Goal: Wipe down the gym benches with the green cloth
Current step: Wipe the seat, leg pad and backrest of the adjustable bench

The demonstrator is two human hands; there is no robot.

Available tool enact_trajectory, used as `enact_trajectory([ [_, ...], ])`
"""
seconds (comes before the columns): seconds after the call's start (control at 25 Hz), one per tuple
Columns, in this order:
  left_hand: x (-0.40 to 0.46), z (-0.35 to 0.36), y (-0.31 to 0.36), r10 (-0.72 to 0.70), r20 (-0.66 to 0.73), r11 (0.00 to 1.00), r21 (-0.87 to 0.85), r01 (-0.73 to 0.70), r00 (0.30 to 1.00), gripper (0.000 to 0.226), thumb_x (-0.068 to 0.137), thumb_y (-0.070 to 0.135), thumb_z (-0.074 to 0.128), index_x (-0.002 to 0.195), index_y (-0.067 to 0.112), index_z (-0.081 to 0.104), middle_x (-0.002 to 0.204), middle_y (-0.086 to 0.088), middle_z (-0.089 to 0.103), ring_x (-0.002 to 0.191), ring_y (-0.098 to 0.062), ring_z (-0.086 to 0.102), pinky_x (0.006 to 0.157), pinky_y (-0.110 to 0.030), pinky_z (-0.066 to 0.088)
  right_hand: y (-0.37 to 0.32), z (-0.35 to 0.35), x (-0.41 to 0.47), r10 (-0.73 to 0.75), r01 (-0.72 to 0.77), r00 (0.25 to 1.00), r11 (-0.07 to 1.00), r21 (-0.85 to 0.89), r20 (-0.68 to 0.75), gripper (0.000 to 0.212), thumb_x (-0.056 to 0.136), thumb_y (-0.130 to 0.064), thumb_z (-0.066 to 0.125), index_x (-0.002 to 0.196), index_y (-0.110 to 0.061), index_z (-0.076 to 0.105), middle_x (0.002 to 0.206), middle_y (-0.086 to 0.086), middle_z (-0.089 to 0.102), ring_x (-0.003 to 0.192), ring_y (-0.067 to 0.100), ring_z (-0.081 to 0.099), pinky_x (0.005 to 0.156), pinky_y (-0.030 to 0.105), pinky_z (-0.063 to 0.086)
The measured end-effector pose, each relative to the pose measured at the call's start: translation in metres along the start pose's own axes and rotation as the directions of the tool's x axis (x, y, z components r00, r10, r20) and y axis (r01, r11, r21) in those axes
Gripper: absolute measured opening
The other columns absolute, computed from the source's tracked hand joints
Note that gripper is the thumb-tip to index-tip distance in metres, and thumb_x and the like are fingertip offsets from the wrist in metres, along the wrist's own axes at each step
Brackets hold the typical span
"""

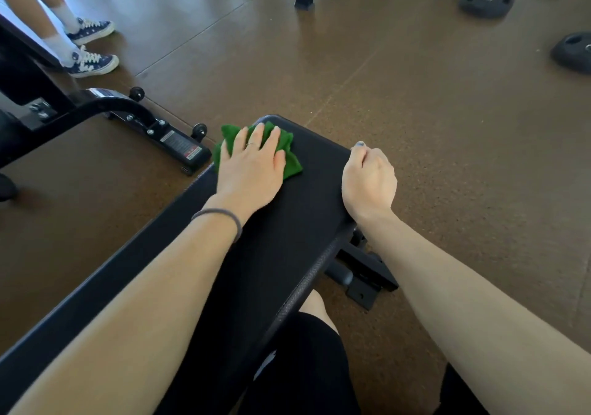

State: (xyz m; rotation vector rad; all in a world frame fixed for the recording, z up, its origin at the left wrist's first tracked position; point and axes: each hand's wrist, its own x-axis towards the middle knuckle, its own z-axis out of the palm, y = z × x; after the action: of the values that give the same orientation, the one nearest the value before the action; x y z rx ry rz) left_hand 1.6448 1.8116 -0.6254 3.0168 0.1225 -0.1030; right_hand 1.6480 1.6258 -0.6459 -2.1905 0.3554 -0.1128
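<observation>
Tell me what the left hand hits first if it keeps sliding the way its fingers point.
Nothing solid, as far as the picture shows. The left hand presses the green cloth flat near the far end of the bench pad. Going straight on, it would likely run off that end, with only brown floor beyond.

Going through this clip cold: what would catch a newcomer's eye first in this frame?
The bright green cloth stands out most, pressed flat under the left hand at the far end of the black bench pad. Next, the right hand curls over the pad's right edge. Beyond that, two black weight plates lie on the brown floor at upper right, and a bystander's navy sneakers show at upper left.
</observation>
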Motion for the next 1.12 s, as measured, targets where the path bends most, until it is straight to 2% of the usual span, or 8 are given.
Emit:
enact_trajectory([
  [0.08,-0.013,0.007,0.022,0.078,-0.011,0.997,0.021,-0.078,0.997,0.057,0.109,0.045,0.023,0.163,0.028,0.021,0.171,0.001,0.018,0.158,-0.025,0.011,0.127,-0.052,0.01,0.001,-0.013,0.002,0.08,-0.1,0.99,0.98,0.173,0.118,0.05,0.11,-0.033,0.025,0.116,-0.012,0.07,0.118,0.001,0.064,0.102,0.017,0.055,0.089,0.033,0.039],
  [0.16,-0.064,0.014,0.043,0.25,-0.037,0.967,0.059,-0.248,0.967,0.06,0.107,0.046,0.019,0.162,0.024,0.027,0.17,0.001,0.023,0.157,-0.025,0.017,0.126,-0.052,0.015,0.003,-0.031,0.005,0.128,-0.246,0.937,0.903,0.351,0.326,0.054,0.11,-0.04,0.023,0.135,-0.019,0.065,0.134,-0.002,0.063,0.117,0.016,0.057,0.098,0.03,0.04],
  [0.28,-0.116,0.019,0.059,0.372,-0.013,0.925,0.084,-0.37,0.928,0.063,0.104,0.047,0.019,0.161,0.02,0.029,0.168,0.0,0.026,0.156,-0.025,0.021,0.125,-0.053,0.022,0.011,-0.045,0.01,0.097,-0.341,0.868,0.829,0.443,0.487,0.056,0.112,-0.044,0.019,0.146,-0.021,0.057,0.142,-0.001,0.058,0.121,0.011,0.055,0.101,0.023,0.035],
  [0.48,-0.074,0.022,0.09,0.363,-0.049,0.923,0.154,-0.352,0.93,0.06,0.107,0.042,0.033,0.161,0.017,0.028,0.167,-0.004,0.029,0.154,-0.027,0.023,0.124,-0.051,0.022,0.019,-0.038,0.019,0.061,-0.343,0.851,0.816,0.465,0.521,0.055,0.111,-0.044,0.02,0.151,-0.021,0.051,0.152,0.001,0.051,0.139,0.017,0.047,0.122,0.037,0.03],
  [0.64,-0.029,0.018,0.132,0.335,-0.021,0.937,0.109,-0.331,0.942,0.055,0.108,0.04,0.032,0.16,0.021,0.028,0.166,0.001,0.029,0.155,-0.023,0.018,0.125,-0.047,0.016,0.032,-0.035,0.027,0.107,-0.449,0.826,0.719,0.531,0.553,0.059,0.108,-0.05,0.029,0.144,-0.011,0.054,0.139,0.007,0.061,0.127,0.019,0.057,0.118,0.039,0.038],
  [0.72,-0.051,0.02,0.114,0.369,-0.049,0.925,0.12,-0.361,0.928,0.057,0.107,0.038,0.034,0.16,0.019,0.029,0.167,0.0,0.029,0.155,-0.023,0.019,0.126,-0.049,0.018,0.036,-0.034,0.022,0.116,-0.448,0.819,0.741,0.5,0.562,0.054,0.11,-0.047,0.026,0.14,-0.012,0.053,0.132,0.003,0.062,0.119,0.015,0.059,0.11,0.032,0.039],
  [0.92,-0.1,0.024,0.066,0.388,-0.041,0.918,0.1,-0.383,0.921,0.059,0.107,0.041,0.031,0.162,0.023,0.023,0.169,0.004,0.022,0.156,-0.019,0.017,0.125,-0.051,0.024,0.032,-0.02,0.02,0.112,-0.344,0.881,0.819,0.459,0.461,0.065,0.104,-0.059,0.022,0.155,-0.024,0.041,0.159,0.003,0.042,0.147,0.022,0.039,0.123,0.046,0.029],
  [1.12,-0.067,0.021,0.083,0.367,-0.011,0.93,0.045,-0.366,0.93,0.06,0.106,0.047,0.028,0.162,0.026,0.022,0.169,0.006,0.021,0.157,-0.017,0.013,0.127,-0.049,0.017,0.034,-0.02,0.024,0.123,-0.333,0.884,0.844,0.421,0.452,0.06,0.108,-0.054,0.021,0.153,-0.021,0.043,0.155,0.003,0.045,0.139,0.019,0.042,0.107,0.034,0.032],
])
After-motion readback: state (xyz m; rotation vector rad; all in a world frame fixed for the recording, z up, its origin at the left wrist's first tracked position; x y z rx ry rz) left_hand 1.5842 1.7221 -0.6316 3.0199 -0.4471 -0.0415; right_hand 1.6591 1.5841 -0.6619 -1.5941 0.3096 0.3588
